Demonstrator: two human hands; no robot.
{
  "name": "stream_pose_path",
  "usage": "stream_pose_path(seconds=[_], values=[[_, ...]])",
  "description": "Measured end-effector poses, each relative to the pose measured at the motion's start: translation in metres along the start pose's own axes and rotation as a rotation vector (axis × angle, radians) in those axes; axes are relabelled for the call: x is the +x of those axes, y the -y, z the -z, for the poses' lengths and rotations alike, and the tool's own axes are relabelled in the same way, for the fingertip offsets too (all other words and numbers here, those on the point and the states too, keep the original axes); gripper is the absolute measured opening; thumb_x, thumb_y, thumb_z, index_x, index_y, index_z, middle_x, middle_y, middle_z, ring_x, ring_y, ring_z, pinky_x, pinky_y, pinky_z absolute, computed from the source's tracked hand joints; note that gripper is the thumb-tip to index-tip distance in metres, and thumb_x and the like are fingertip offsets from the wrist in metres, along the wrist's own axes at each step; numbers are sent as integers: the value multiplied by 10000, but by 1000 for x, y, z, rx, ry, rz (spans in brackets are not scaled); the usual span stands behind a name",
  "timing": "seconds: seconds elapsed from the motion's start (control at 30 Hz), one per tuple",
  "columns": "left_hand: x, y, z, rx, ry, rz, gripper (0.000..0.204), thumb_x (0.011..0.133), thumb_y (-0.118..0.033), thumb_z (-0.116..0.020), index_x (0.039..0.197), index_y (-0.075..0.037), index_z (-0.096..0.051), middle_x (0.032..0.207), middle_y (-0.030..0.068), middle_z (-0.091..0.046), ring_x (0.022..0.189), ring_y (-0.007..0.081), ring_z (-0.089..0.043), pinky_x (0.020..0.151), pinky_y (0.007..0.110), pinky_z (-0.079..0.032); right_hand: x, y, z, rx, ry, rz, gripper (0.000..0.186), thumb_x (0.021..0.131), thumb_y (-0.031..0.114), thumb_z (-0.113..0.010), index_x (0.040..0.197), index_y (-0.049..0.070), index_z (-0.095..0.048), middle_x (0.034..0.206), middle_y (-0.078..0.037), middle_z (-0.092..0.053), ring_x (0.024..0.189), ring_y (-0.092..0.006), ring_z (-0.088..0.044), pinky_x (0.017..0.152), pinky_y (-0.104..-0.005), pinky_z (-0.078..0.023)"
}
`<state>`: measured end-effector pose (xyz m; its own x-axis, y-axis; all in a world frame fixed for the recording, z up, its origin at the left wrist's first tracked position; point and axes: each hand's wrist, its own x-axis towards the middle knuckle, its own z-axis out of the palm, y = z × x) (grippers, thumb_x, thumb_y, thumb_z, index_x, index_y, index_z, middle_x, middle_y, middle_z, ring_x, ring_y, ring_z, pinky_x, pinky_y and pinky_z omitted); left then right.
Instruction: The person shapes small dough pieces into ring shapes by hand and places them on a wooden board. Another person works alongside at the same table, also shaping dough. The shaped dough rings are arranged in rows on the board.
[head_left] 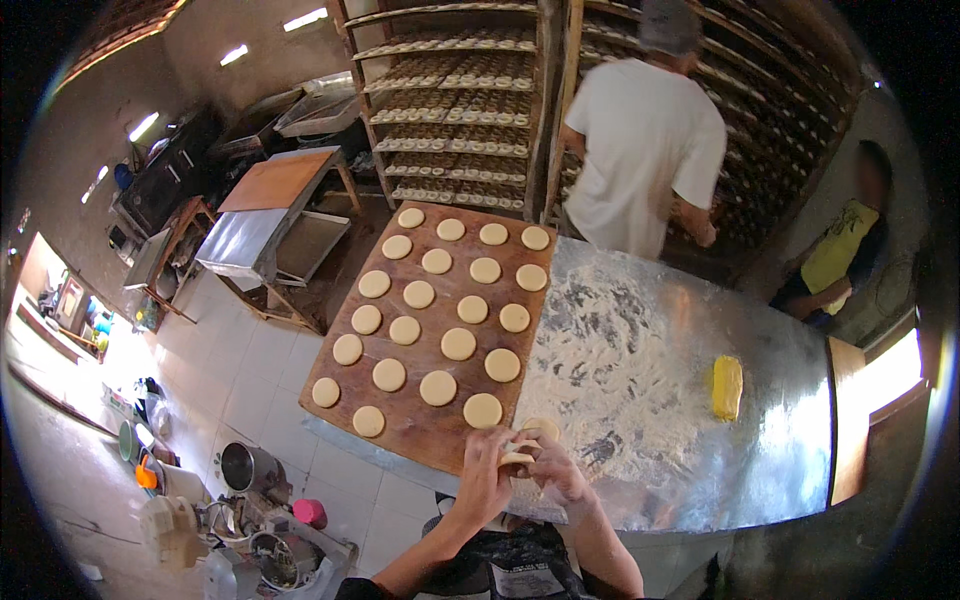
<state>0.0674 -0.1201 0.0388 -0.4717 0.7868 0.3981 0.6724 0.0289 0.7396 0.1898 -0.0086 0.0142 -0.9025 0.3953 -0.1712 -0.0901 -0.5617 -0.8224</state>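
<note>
Between both hands, left (487, 470) and right (556, 468), a dough piece (520, 452) sits pinched, beside the board (420, 430)

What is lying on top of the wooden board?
Rows of flat, round dough discs lie on the wooden board, apart from each other. Both hands, left and right, work another dough piece at its near corner, hiding the board edge there.

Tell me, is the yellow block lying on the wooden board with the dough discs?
No, the yellow block lies apart on the floured metal table, to the right of the wooden board that carries the dough discs.
</note>
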Motion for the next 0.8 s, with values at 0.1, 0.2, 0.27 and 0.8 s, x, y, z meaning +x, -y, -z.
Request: stream_pose_path(seconds=[0.1, 0.2, 0.27, 0.8], values=[[-14, 17, 24, -802, 23, 173, 457, 802, 47, -576, 1231, -33, -441, 957, 111, -549, 964, 276, -547, 792, 343, -457, 7, -12, -29, 358, -140, -2, 461, 926, 338, -548, 1291, 71, -456, 980, -90, -613, 851, -142, -596, 705, -235, -453], [-21, 34, 36, -1281, -74, 280, 351, 918, -189, -585, 1200, -37, -443, 936, 43, -534, 876, 153, -541, 755, 275, -449, 20, -25, -65, -245, -286, 189, 477, 964, 429, -520, 1297, 94, -457, 920, -64, -609, 838, -145, -597, 714, -244, -457], [-23, 46, 42, -986, -217, 423, 360, 952, -317, -561, 1156, -35, -466, 905, 44, -531, 842, 156, -549, 744, 276, -451, 25, -33, -85, -726, -241, 206, 464, 967, 398, -519, 1302, 85, -452, 988, -78, -605, 888, -168, -604, 750, -266, -466], [-10, 95, 83, -245, 82, 29, 121, 969, -159, -504, 990, -51, -555, 742, 160, -637, 634, 369, -653, 546, 428, -509, 66, -64, -124, 763, 287, 558, 561, 983, 542, -387, 1257, 53, -411, 828, -119, -603, 777, -242, -616, 741, -360, -507]])
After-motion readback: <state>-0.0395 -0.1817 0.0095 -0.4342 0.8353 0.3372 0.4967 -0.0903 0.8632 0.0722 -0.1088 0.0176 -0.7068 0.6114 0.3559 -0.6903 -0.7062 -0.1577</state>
